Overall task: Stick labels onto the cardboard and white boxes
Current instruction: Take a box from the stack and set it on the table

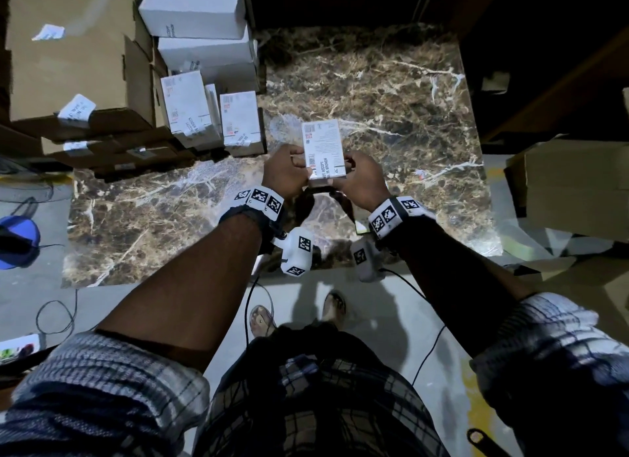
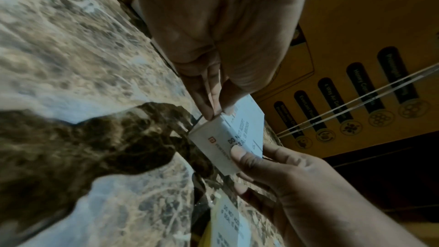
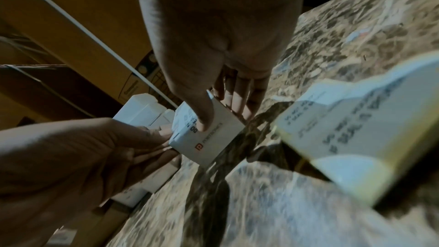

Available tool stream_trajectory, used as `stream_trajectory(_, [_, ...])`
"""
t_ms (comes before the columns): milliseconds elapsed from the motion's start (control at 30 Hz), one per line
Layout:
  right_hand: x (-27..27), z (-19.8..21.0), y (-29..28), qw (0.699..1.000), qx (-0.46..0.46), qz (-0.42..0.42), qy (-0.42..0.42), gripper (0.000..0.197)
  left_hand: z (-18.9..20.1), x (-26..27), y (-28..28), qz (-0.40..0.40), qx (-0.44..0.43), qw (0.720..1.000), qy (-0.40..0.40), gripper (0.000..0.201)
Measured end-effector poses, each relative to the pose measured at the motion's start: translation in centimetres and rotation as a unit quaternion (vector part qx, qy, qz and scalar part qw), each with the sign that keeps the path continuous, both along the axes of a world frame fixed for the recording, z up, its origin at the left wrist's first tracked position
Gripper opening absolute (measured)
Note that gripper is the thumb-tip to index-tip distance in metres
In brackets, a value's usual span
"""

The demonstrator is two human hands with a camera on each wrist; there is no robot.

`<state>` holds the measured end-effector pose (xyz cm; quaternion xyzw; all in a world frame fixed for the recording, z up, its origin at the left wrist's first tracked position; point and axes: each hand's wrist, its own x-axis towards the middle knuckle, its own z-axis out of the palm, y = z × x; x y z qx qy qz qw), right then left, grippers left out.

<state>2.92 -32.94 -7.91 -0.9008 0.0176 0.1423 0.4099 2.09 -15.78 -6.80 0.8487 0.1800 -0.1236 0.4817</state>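
Over the marble table (image 1: 391, 92) I hold a small white box (image 1: 321, 147) in both hands. My left hand (image 1: 301, 165) pinches its left edge near the close end. My right hand (image 1: 343, 170) grips the right side, thumb pressing on a white label (image 1: 323, 169) printed "DO NOT ACCEPT IF SEAL IS BROKEN". In the left wrist view the left fingers (image 2: 209, 108) pinch the box (image 2: 213, 149) while the right thumb lies on the label (image 2: 244, 134). The right wrist view shows the thumb flat on the box (image 3: 213, 142). A yellow-backed sheet of labels (image 3: 344, 138) lies on the table by my right wrist.
Large cardboard boxes (image 1: 75, 55) with labels are stacked at the back left, with white boxes (image 1: 194, 14) beside them and two labelled small white boxes (image 1: 189, 109) in front. More cardboard boxes (image 1: 571, 184) stand at the right. A blue cap (image 1: 17, 242) and cables lie on the floor.
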Motion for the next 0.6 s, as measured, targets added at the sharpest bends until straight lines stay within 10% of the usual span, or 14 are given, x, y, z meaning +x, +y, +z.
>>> stream_trajectory(600, [13.2, -0.3, -7.4, 0.998, -0.042, -0.039, -0.023, 0.035, -0.5, 12.4, -9.4, -0.048, 0.039, 0.998, -0.023, 0.052])
